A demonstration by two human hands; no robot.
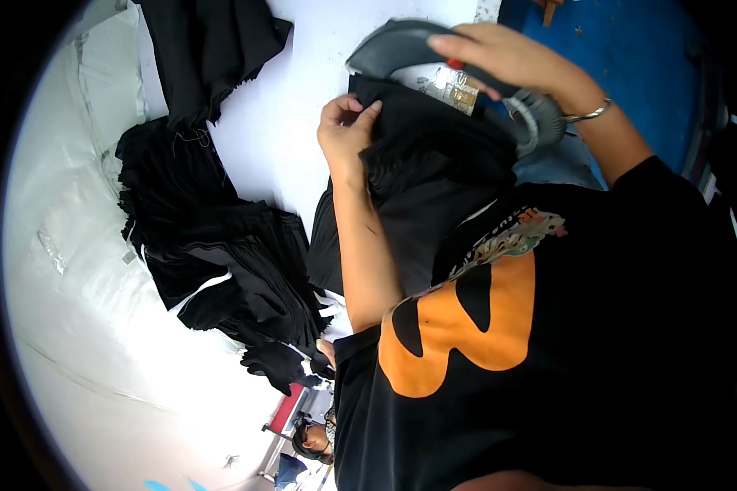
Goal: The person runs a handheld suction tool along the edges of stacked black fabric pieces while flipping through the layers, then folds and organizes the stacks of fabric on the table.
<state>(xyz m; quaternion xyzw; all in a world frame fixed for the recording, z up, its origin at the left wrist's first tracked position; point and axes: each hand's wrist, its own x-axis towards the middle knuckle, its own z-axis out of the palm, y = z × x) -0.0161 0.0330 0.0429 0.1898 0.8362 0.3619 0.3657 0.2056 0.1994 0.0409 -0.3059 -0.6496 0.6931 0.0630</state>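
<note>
My left hand point(348, 135) is at the upper left corner of a stack of black cloth point(434, 155), its thumb and curled fingers closed on the cloth edge. Above and to the right, my right hand point(499, 61), with a bracelet at the wrist, grips a dark grey curved tool point(409, 45) with a red button and a ribbed round part. The tool is slightly blurred and passes over the far edge of the stack. A small clear and yellowish packet point(458, 90) shows beneath it.
More stacks of black cloth point(246, 254) lie left of my left arm, and another black piece point(209, 49) lies at the top. They rest on a white surface point(262, 139). Blue point(630, 49) shows at upper right. Another person point(313, 438) is visible at the bottom.
</note>
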